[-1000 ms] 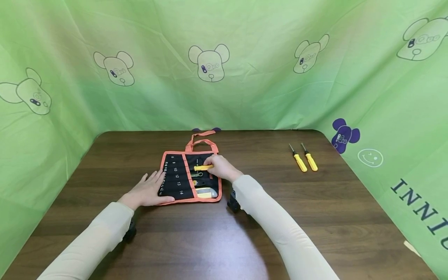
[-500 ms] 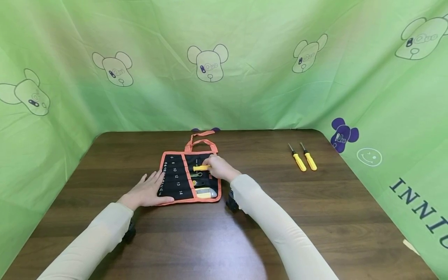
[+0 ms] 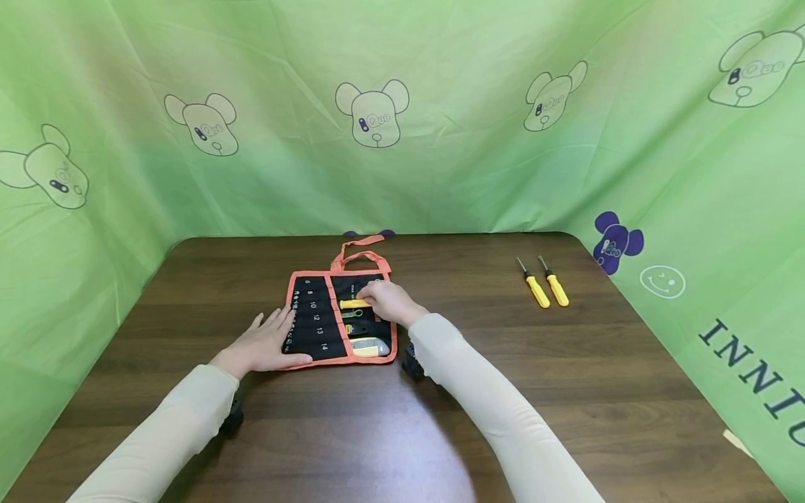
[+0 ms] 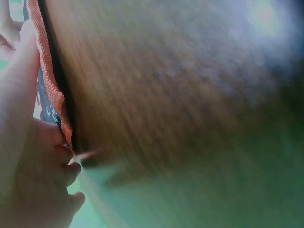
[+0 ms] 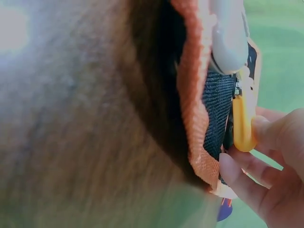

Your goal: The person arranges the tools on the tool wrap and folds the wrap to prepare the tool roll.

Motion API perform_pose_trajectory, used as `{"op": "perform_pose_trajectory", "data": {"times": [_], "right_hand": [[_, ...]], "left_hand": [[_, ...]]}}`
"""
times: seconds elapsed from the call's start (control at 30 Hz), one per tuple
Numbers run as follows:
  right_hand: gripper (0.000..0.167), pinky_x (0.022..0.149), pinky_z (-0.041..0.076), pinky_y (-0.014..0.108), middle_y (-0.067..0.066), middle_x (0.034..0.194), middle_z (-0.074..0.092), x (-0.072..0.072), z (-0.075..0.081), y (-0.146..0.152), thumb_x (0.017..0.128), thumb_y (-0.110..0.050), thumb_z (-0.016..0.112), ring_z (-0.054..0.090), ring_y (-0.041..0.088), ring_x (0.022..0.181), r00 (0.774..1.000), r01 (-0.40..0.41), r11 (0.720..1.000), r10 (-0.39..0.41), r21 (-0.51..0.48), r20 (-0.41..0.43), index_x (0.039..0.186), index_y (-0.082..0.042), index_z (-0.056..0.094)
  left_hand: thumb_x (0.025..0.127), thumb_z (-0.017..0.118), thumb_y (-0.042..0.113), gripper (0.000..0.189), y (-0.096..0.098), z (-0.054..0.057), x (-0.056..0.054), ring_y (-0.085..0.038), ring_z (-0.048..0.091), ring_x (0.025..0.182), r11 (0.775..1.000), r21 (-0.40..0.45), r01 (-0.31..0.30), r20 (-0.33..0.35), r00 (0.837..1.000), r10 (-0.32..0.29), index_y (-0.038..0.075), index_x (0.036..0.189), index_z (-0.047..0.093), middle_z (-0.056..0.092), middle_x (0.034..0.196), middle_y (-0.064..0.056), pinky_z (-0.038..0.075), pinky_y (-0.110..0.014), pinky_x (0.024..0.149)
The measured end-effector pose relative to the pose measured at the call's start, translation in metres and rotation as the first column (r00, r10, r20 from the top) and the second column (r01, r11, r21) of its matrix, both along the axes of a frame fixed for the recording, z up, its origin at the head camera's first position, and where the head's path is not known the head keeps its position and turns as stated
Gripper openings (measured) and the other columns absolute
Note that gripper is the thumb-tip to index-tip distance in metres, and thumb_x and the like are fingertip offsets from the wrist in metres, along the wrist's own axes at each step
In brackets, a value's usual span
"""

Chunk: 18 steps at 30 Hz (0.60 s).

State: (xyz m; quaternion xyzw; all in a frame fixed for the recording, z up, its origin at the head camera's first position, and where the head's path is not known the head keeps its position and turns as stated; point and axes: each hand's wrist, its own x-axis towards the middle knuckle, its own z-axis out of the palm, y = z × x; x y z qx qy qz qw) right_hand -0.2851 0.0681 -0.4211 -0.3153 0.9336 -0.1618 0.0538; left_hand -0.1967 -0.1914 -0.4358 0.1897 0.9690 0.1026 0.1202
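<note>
A black tool roll (image 3: pixel 306 332) with orange edging lies flat on the table, printed numbers on its left half. My left hand (image 3: pixel 267 342) rests spread on its left edge; the left wrist view shows the thumb along the orange trim (image 4: pixel 45 57). Over the right half, my right hand (image 3: pixel 391 302) pinches a yellow-handled tool (image 3: pixel 353 304), its left end at the middle orange strip. In the right wrist view the thumb presses the yellow handle (image 5: pixel 243 123). Just nearer sit a ring-ended wrench (image 3: pixel 357 314) and a yellow-and-grey cutter-like tool (image 3: pixel 371 347) in pockets.
Two yellow-handled screwdrivers (image 3: pixel 537 292) lie side by side at the table's far right. Orange tie straps (image 3: pixel 361 253) stretch from the roll's far edge. A green printed curtain (image 3: pixel 440 188) hangs behind and around the brown wooden table (image 3: pixel 503 391).
My right hand has slid a little left with the yellow-handled tool, bringing its end closer to the middle orange strip. The left hand stays in place.
</note>
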Motion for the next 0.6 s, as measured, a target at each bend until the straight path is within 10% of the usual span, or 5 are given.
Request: {"op": "perform_pose_trajectory", "data": {"times": [0.6], "right_hand": [[0.026,0.084,0.046,0.034,0.000,0.117,0.061,-0.0020,-0.0036,-0.0034,0.095,-0.015,0.052,0.055,0.016,0.107,0.999,0.048,0.999,-0.049,-0.024,-0.024,0.116,-0.019,0.067]], "left_hand": [[0.078,0.047,0.071,0.106,0.0021,0.0034,0.0019,-0.039,0.013,0.135,1.000,-0.003,-0.009,0.010,1.000,0.009,-0.009,0.142,0.019,0.012,0.148,-0.025,0.007,-0.057,0.104]]}}
